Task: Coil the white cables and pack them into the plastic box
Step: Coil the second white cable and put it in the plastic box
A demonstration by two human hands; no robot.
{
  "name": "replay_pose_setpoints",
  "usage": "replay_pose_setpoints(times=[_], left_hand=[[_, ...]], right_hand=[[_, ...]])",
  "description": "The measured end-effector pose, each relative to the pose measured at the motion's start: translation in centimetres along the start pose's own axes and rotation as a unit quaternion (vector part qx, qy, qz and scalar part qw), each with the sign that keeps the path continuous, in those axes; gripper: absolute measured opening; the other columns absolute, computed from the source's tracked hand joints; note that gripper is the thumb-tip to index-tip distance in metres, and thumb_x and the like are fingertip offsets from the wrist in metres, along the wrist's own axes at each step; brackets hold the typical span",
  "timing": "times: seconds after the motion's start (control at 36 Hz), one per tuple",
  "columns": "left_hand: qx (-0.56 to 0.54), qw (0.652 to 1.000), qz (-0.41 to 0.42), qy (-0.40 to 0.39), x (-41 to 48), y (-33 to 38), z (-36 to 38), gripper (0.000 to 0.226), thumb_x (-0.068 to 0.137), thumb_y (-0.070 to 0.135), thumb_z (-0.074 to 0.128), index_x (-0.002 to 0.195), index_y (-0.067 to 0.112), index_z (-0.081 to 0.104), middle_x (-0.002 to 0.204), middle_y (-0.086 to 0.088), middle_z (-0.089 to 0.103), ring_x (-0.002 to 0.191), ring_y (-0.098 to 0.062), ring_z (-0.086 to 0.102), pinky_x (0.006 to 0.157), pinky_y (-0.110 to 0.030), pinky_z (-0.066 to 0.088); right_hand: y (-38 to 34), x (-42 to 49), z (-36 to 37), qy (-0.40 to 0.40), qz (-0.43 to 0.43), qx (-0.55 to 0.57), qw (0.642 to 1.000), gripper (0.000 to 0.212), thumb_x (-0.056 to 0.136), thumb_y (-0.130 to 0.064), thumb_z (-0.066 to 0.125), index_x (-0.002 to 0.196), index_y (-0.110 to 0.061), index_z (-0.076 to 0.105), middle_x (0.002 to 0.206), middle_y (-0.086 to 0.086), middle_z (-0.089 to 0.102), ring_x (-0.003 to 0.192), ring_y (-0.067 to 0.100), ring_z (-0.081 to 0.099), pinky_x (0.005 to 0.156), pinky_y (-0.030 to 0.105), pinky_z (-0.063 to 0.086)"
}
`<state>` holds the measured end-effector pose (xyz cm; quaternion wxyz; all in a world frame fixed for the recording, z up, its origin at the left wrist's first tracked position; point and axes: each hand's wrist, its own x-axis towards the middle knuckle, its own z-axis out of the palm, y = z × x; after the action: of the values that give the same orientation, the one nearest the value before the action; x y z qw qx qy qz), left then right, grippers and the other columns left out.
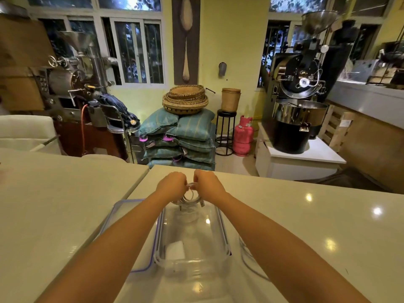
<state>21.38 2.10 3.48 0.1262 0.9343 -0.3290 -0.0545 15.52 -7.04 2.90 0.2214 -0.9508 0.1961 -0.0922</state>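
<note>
Coil in hand, not yet boxed.
Fingers (185, 186) of left hand (172, 184) and right hand (207, 182) grasp the white coil (192, 199) above the plastic box (225, 232); another cable (244, 256) lies loose on the bench (306, 226).

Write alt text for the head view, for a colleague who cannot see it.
The left hand and right hand pinch a coiled white cable above the far end of an open clear plastic box on a pale table. Its blue-rimmed lid lies to its left; a second white cable lies loose to its right.
</note>
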Motion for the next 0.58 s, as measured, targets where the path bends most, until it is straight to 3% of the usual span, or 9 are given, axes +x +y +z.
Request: replay_pose_setpoints(times=[0.17,0.28,0.36,0.58], left_hand=[[0.002,1.0,-0.006,-0.007,0.6,-0.5,0.6,0.025,0.092,0.019,0.051,0.11,0.005,0.062,0.109,-0.015,0.066,0.08,-0.019,0.052,0.076,-0.03,0.045],[0.027,1.0,-0.004,0.015,0.8,-0.6,0.6,0.023,0.092,0.018,0.05,0.108,0.007,0.062,0.106,-0.013,0.066,0.087,-0.023,0.06,0.078,-0.029,0.047],[0.024,1.0,-0.004,0.012,0.8,-0.6,0.5,0.024,0.093,0.02,0.05,0.11,0.008,0.061,0.107,-0.012,0.066,0.095,-0.025,0.062,0.082,-0.03,0.049],[0.01,1.0,-0.007,0.006,0.6,-0.7,0.6,0.024,0.092,0.022,0.053,0.109,0.007,0.062,0.107,-0.012,0.067,0.094,-0.024,0.062,0.083,-0.031,0.049]], right_hand=[[0.2,0.5,0.6,-0.018,0.003,0.034,0.999,0.019,0.089,-0.019,0.056,0.099,-0.003,0.054,0.105,0.02,0.063,0.079,0.023,0.048,0.067,0.031,0.038],[0.3,0.6,0.9,0.0,0.003,0.067,0.998,0.014,0.09,-0.021,0.055,0.087,-0.009,0.048,0.102,0.02,0.063,0.077,0.023,0.049,0.067,0.032,0.039],[0.4,0.5,1.1,0.001,0.003,0.081,0.997,0.018,0.09,-0.021,0.055,0.095,-0.004,0.053,0.102,0.02,0.064,0.077,0.023,0.05,0.066,0.031,0.039],[0.5,0.0,1.2,-0.001,-0.006,0.119,0.993,0.016,0.088,-0.019,0.058,0.081,-0.011,0.045,0.099,0.021,0.065,0.075,0.024,0.053,0.073,0.037,0.049]])
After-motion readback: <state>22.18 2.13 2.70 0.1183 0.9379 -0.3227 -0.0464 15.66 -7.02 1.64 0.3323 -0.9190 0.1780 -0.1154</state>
